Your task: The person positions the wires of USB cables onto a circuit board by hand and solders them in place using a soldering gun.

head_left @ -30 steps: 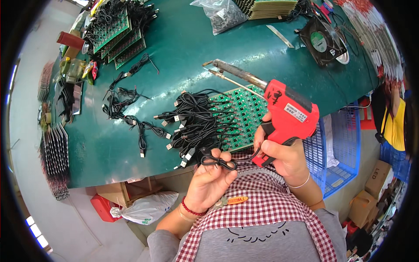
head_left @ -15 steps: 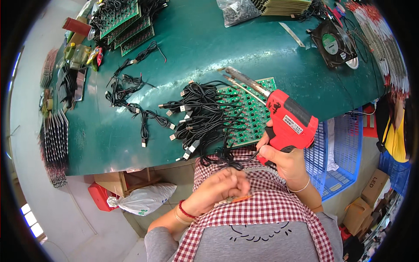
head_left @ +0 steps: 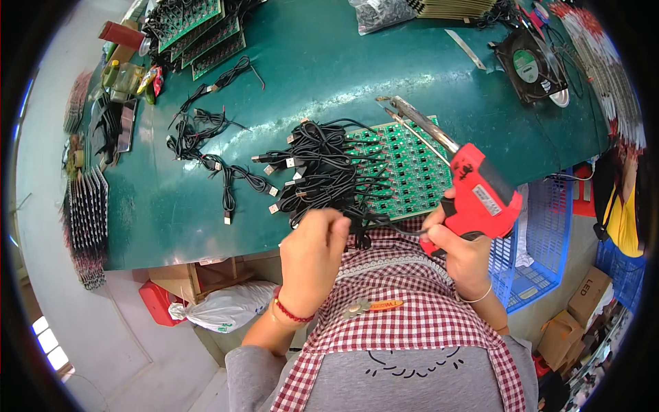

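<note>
My right hand [head_left: 461, 255] is wrapped round the handle of a red and black soldering gun [head_left: 483, 196]. Its metal tip points up and left, over a green circuit board panel [head_left: 405, 168]. Black USB cables [head_left: 322, 161] lie bunched along the panel's left side, their thin wire ends reaching onto it. At the near edge of this bunch is my left hand [head_left: 310, 250], back upward. Its fingers curl away under the hand, with the thumb close beside them; what they hold, if anything, is hidden.
More loose USB cables [head_left: 195, 141] lie on the green table [head_left: 274, 89] to the left. Stacked circuit boards [head_left: 199, 34] stand at the far left. A black fan [head_left: 527, 65] and a metal strip [head_left: 465, 49] lie at the far right. Below the right edge is a blue crate [head_left: 546, 240].
My left hand has moved from in front of the apron up to the cable bunch. The soldering gun in my right hand has shifted a little to the right.
</note>
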